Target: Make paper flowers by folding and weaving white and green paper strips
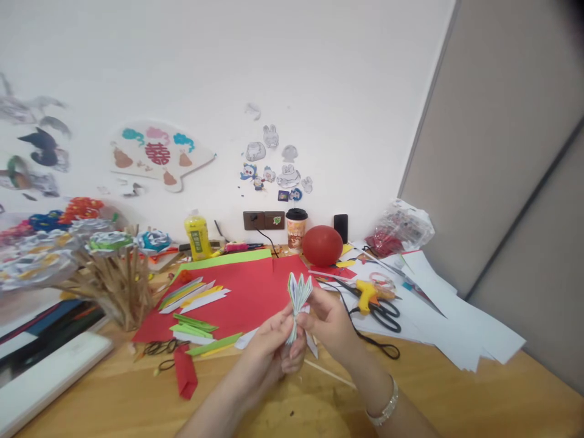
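Observation:
Between my two hands stands a pleated paper bundle [300, 293], white with green and bluish edges, pinched narrow at its middle and fanned out at the top. My left hand [274, 340] is closed around its lower part. My right hand [329, 319] grips the same bundle from the right, near the pinched middle. Behind them lies a red paper sheet [255, 298]. To the left are green folded paper strips [196, 325], white and yellow strips [196, 296], and a folded red paper piece [185, 374].
A yellow glue gun [366, 297] and black-handled scissors [387, 316] lie to the right among white paper sheets [474, 328]. A red balloon [322, 246] and a lidded cup [296, 231] stand behind. Paper flowers on brown stems [123, 286] crowd the left.

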A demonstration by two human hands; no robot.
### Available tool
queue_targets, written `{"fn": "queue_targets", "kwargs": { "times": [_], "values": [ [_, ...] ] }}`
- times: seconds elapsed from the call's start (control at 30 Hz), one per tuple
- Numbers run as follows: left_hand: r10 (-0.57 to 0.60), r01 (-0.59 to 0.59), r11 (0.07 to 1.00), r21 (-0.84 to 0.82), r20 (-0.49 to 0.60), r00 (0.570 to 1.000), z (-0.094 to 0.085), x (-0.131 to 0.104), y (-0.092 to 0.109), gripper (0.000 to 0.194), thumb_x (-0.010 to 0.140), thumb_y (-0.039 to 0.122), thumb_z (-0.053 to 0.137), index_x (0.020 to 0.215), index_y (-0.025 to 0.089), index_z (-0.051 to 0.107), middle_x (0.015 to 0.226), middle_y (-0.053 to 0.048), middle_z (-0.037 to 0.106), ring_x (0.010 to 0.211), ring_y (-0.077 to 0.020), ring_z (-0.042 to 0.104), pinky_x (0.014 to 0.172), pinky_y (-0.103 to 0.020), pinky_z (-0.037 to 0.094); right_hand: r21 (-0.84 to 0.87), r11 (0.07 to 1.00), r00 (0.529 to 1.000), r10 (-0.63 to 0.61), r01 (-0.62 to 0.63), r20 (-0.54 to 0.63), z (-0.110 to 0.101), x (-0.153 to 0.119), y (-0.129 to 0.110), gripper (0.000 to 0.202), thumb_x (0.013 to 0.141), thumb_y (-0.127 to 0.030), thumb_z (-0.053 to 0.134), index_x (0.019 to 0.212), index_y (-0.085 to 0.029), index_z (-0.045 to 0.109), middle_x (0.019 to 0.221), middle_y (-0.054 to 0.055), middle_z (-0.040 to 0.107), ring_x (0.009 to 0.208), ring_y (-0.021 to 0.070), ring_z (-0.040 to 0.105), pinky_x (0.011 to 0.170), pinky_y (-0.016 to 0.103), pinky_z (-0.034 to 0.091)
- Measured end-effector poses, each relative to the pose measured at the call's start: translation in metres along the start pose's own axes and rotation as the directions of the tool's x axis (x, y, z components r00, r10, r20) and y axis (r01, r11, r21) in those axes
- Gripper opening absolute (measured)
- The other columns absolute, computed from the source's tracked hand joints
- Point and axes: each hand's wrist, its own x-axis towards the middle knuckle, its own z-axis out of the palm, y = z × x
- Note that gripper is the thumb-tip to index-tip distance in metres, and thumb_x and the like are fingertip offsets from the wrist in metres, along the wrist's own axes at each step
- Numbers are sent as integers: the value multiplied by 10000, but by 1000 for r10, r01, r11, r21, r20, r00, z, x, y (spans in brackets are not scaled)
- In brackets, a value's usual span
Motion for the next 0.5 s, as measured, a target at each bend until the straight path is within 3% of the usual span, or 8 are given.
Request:
{"fn": "queue_targets", "kwargs": {
  "times": [0.17, 0.3, 0.4, 0.5],
  "values": [
    [3, -3, 1000, -12, -6, 1000, 4, -2, 0, 221, 766, 357, 554, 705, 161, 470, 493, 41, 446, 387, -29, 312, 400, -168, 172, 95, 994, 998, 52, -54, 23, 3, -2, -2, 263, 714, -389, 624, 899, -207, 581, 831, 22, 614, 576, 122, 545, 607, 270, 474],
    [4, -4, 1000, -21, 16, 1000, 4, -2, 0, 227, 774, 364, 539, 700, 159, 475, 498, 41, 441, 389, -29, 303, 404, -172, 177, 158, 985, 997, 76, -73, -10, 8, -3, -5, 301, 704, -392, 634, 933, -206, 577, 857, 26, 616, 581, 115, 549, 587, 256, 477],
    [31, -32, 999, -10, -20, 999, 6, -1, -1, 226, 767, 365, 549, 701, 161, 479, 487, 40, 441, 395, -33, 301, 409, -173, 175, 201, 974, 992, 113, -101, -53, 13, -5, -7, 309, 710, -357, 637, 970, -204, 569, 890, 36, 612, 634, 120, 567, 557, 226, 481],
    [76, -75, 997, 17, -75, 994, 9, -1, -1, 199, 757, 356, 565, 767, 168, 501, 489, 40, 452, 410, -40, 308, 418, -177, 183, 210, 967, 986, 157, -141, -61, 17, -8, -8, 291, 732, -355, 611, 974, -198, 569, 896, 39, 608, 556, 100, 564, 454, 196, 469]
  ]
}}
